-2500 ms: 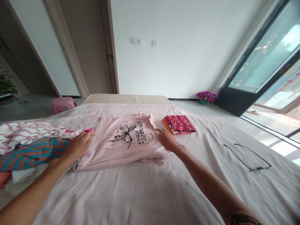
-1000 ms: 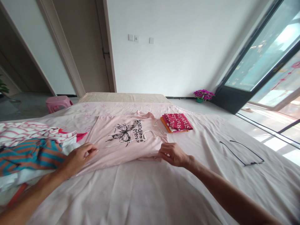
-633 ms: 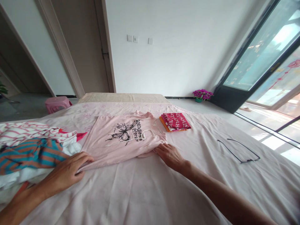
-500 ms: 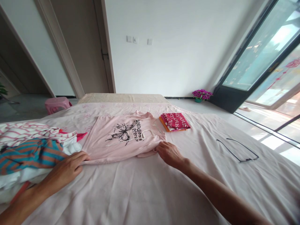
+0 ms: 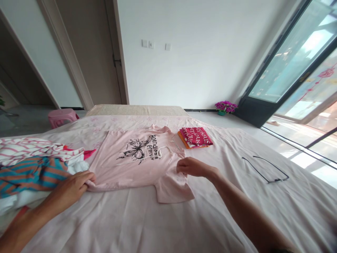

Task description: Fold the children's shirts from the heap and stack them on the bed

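Note:
A pink T-shirt (image 5: 110, 172) with a black butterfly print, lettering and a white cord lies spread on the bed, its neck toward the right. My left hand (image 5: 75, 186) is closed on the hem at its near left corner. My right hand (image 5: 196, 167) pinches the cloth at the near shoulder; the fingertips are partly hidden behind the hand. Below it the near sleeve (image 5: 173, 189) lies flat toward me. Just beyond my right hand sits a folded stack of red and orange clothing (image 5: 197, 137) with white letters.
To the left lies a heap of loose clothes, with a blue-and-brown striped garment (image 5: 34, 172) and a red-striped white one (image 5: 28, 149). Eyeglasses (image 5: 276, 181) rest on the bed sheet (image 5: 126, 225) at right. Beyond the bed are a pink stool (image 5: 62, 117) and purple flowers (image 5: 225, 106).
The near sleeve, earlier bunched under the shirt's edge, now lies spread toward me. My right hand has shifted slightly from the edge to the shoulder; my left hand moved slightly left with the hem.

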Demonstrator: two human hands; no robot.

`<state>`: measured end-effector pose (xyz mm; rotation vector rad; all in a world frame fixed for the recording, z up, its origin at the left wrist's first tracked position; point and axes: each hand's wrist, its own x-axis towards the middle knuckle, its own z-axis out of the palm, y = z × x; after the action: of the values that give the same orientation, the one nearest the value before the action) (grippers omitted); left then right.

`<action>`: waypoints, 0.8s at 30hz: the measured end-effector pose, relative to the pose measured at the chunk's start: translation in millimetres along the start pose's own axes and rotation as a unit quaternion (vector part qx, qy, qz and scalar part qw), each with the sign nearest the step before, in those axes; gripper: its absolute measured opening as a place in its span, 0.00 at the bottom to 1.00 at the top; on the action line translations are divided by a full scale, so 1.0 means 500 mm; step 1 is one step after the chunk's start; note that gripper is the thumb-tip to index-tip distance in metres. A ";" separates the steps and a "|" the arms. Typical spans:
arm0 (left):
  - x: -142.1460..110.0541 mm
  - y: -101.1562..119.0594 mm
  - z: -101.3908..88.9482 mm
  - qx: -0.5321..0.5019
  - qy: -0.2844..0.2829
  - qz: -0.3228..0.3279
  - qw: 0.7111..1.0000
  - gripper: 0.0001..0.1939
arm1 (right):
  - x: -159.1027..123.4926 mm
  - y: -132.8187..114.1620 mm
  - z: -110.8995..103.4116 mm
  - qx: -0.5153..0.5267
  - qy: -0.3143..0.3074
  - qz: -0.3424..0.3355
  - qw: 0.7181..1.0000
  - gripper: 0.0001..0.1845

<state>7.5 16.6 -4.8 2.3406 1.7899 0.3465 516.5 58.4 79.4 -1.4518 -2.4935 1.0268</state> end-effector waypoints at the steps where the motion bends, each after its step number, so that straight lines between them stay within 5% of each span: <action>1: 0.000 0.000 0.001 -0.009 -0.003 0.004 1.000 0.12 | 0.024 -0.005 0.001 -0.011 0.048 -0.006 0.999 0.13; 4: -0.007 0.005 0.000 -0.028 -0.005 0.012 1.000 0.12 | 0.098 -0.024 0.016 -0.100 0.155 -0.010 0.983 0.17; 8: -0.019 0.017 -0.003 -0.036 0.019 0.008 0.999 0.11 | 0.171 -0.060 0.059 -0.194 0.176 0.023 0.965 0.19; 10: -0.021 0.016 0.000 -0.042 0.023 0.010 0.999 0.10 | 0.187 -0.083 0.084 -0.210 0.163 -0.023 0.964 0.21; 12: -0.021 0.007 0.006 -0.053 0.022 0.007 0.998 0.09 | 0.189 -0.106 0.104 -0.213 0.121 -0.138 0.960 0.23; 14: -0.021 -0.005 0.011 -0.063 0.019 0.006 0.998 0.09 | 0.179 -0.120 0.114 -0.197 0.094 -0.248 0.944 0.24; 16: -0.023 -0.015 0.014 -0.070 0.014 0.010 0.997 0.09 | 0.161 -0.118 0.110 -0.159 0.112 -0.280 0.940 0.26; 20: -0.030 -0.024 0.008 -0.081 -0.002 0.014 0.997 0.13 | 0.096 -0.059 0.069 -0.063 0.171 -0.193 0.964 0.30; 24: -0.032 -0.024 -0.002 -0.087 -0.038 0.011 0.995 0.12 | -0.005 0.017 0.030 -0.042 0.090 -0.156 0.983 0.34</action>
<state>-8.0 4.5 -8.7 2.2245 1.6310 0.3945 518.7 51.5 63.4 -1.0677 -2.5483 0.7091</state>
